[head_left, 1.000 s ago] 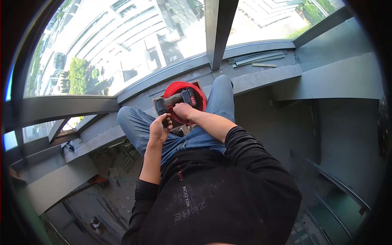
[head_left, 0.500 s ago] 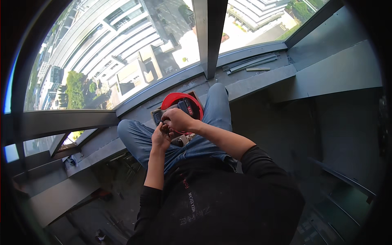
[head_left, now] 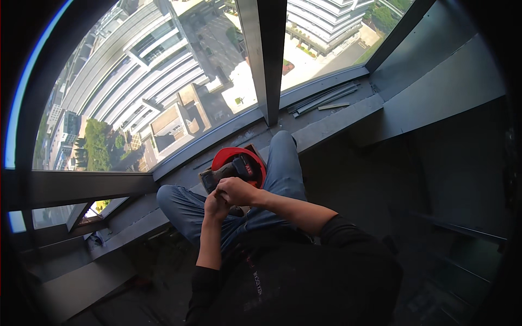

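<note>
My left hand [head_left: 216,206] and my right hand [head_left: 237,190] meet above my lap, fingers curled in against each other. Whatever sits between the fingertips is small and hidden. Just beyond them a red hard hat [head_left: 223,156] lies between my knees. Resting in it is a dark cordless power tool [head_left: 224,171] with a black and red battery pack [head_left: 247,167]. The right hand covers part of the tool's near side, and I cannot tell if they touch.
I sit facing a grey ledge [head_left: 342,120] under tall windows, high above buildings. Thin metal strips [head_left: 325,100] lie on the ledge to the right. A dark window post [head_left: 266,65] rises ahead. Sheet-metal panels [head_left: 435,100] flank the right; dark space lies below the ledge.
The view has tilted, so ledge and hat appear lower. My hands stay together and now sit nearer my body relative to the hat, uncovering more of the power tool.
</note>
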Demonstrator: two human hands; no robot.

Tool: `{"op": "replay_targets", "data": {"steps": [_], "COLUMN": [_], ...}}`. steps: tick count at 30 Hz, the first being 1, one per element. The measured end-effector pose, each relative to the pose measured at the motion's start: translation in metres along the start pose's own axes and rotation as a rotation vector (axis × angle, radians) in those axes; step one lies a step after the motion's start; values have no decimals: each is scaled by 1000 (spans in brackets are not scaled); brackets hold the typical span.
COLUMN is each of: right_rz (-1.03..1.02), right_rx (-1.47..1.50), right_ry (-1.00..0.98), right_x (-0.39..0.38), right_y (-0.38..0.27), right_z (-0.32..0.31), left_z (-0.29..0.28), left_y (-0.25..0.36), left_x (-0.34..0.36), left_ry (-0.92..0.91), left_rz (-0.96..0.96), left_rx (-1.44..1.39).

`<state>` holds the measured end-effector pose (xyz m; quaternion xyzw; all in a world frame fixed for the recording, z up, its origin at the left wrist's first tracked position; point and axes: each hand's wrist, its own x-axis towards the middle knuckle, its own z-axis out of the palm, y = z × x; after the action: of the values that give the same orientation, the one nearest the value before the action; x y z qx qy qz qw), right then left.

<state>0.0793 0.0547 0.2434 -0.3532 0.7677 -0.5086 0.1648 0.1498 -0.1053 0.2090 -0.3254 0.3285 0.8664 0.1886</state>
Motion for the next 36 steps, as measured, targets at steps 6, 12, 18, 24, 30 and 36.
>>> {"op": "replay_targets", "data": {"steps": [6, 12, 18, 24, 30, 36], "right_rz": [-10, 17, -39, 15, 183, 187], "right_rx": [-79, -125, -33, 133, 417, 744], "right_ry": [-64, -98, -16, 41, 34, 183], "right_x": [1, -4, -10, -10, -13, -12], "right_y": [-2, -10, -6, -16, -16, -30], "right_z": [-2, -10, -9, -14, -27, -46], "left_z": [-19, 25, 7, -28, 22, -3], "left_y": [-8, -1, -8, -16, 1, 56], "left_x": [11, -5, 11, 27, 7, -20], "left_ry": [-41, 34, 19, -13, 64, -296], "left_rz": [-66, -34, -34, -89, -99, -34], "left_rx": [-120, -61, -33, -69, -4, -286]}}
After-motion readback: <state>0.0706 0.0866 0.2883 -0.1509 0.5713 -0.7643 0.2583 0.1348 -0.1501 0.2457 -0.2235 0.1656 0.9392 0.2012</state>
